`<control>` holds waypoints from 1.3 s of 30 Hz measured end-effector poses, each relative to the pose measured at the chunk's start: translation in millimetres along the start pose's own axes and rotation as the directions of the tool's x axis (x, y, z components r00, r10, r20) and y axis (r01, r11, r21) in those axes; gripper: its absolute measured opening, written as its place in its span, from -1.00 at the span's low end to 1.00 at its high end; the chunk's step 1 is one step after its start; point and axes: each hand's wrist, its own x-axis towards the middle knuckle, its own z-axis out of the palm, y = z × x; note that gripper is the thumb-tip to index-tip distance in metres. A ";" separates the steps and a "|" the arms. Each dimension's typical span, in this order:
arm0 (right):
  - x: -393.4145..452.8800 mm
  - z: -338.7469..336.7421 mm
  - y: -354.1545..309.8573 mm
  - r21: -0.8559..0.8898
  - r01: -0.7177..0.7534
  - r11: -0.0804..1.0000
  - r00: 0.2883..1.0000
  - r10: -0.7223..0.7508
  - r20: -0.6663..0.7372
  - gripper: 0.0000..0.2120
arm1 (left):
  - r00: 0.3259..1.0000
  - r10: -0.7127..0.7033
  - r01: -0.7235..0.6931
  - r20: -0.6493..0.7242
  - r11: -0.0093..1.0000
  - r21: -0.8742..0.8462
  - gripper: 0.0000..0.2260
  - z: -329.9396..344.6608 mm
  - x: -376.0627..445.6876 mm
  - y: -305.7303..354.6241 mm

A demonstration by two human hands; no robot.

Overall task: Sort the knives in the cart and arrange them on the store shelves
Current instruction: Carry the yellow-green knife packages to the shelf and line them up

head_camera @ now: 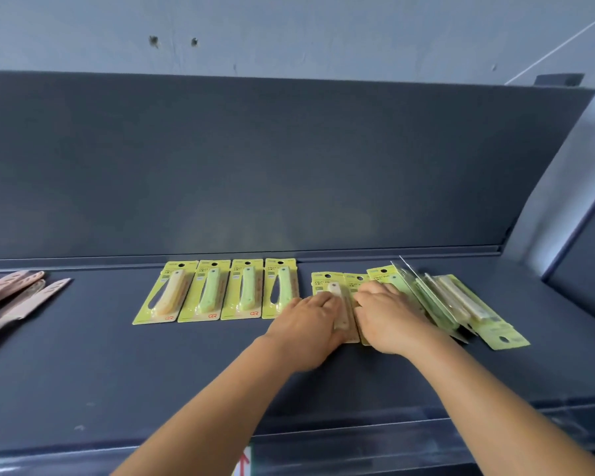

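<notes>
A: What's laid out on the shelf [83,355]?

B: Four knife packs [217,290] in a neat row at the back, side by side on yellow-green cards. The leftmost holds a cream-handled knife, the other three pale green ones. The cards read "FRUIT K…" at the top, and there is a red logo at the bottom corner, maybe "QR", though it is too blurred to be sure.

A: And the hands?

B: Both are just right of that row. The left hand [306,321] lies on a pack with a cream knife [339,307], fingers flat, pressing it down onto the shelf. The right hand [389,317] lies beside it on the next pack [358,281], fingers spread; I can't tell whether it presses or pinches the card.

A: Anything further right?

B: A loose heap of packs [461,307] (some tipped on edge, some turned the other way round), touching the right hand's side.

A: On the left?

B: A pile of pink knives [18,297] at the shelf's far left, well apart from the green cards.
</notes>
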 end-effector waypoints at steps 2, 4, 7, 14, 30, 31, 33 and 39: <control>3.1 1.1 7.0 0.017 0.029 0.999 0.999 -0.029 0.021 -0.60 | 1.000 -0.027 0.027 0.005 0.999 0.034 -0.59 -0.4 5.8 -1.3; 5.8 -0.5 9.7 0.068 0.057 0.996 0.996 -0.061 0.058 -0.57 | 0.999 -0.050 0.050 0.004 0.998 0.042 -0.63 0.3 12.2 -3.8; 11.1 -3.7 9.1 0.125 0.086 0.988 0.992 -0.097 0.085 -0.55 | 0.997 -0.082 0.081 0.012 0.995 0.063 -0.59 0.3 20.1 -9.7; 36.4 3.3 3.2 0.174 0.067 0.982 0.993 -0.082 0.081 -0.58 | 0.990 -0.144 0.144 0.000 0.988 0.059 -0.58 1.4 26.1 -17.0; 40.4 -8.0 4.3 0.179 0.071 0.981 0.997 -0.068 -0.023 -0.58 | 0.992 -0.107 0.111 -0.065 0.992 0.052 -0.51 0.1 36.1 -7.2; 36.7 -11.8 7.5 0.167 0.057 0.984 0.998 -0.049 -0.049 -0.57 | 0.994 -0.080 0.082 -0.080 0.996 0.031 -0.50 -1.3 37.9 -0.9; 27.6 -19.6 16.4 0.137 0.011 0.990 0.997 -0.001 -0.073 -0.58 | 0.996 -0.032 0.030 -0.082 0.999 -0.027 -0.50 -5.5 42.1 14.1; 7.5 -21.9 51.6 0.057 -0.069 0.996 0.996 0.072 -0.043 -0.55 | 0.997 0.060 -0.063 -0.046 0.997 -0.046 -0.48 -6.2 55.8 52.9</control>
